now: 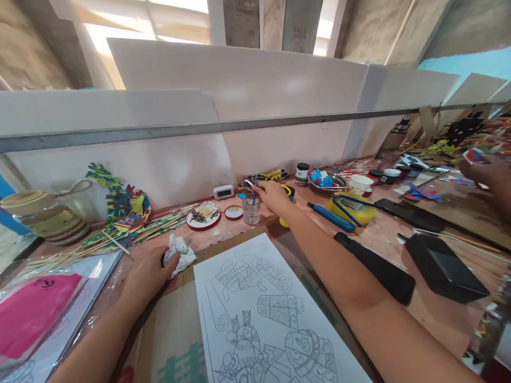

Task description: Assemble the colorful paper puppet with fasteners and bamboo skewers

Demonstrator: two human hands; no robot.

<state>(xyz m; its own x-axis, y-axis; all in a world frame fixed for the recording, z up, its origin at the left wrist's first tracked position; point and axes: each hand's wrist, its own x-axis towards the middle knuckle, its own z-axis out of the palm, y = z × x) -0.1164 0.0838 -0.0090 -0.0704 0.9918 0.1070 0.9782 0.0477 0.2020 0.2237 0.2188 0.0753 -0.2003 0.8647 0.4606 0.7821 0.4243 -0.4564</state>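
Note:
My right hand (274,196) reaches to the back of the table, its fingers closed on a thin blue-handled stick, probably a paintbrush (254,198). Its lower end stands in a glass of water (251,211). My left hand (154,266) is closed on a crumpled white tissue (181,256) at the left of the drawing. Between my arms lies a white sheet (239,298) with pencil drawings of patterned shapes and a figure, resting on cardboard (171,324). Two small lids of beads (203,215) stand just left of the glass.
A phone (375,266) and a black case (445,266) lie right of my forearm. Behind them are a yellow bowl (355,210) and paint jars (302,173). Thin sticks, painted cutouts (123,210) and a jar (46,215) are at left. Another person's hand (485,170) shows at far right.

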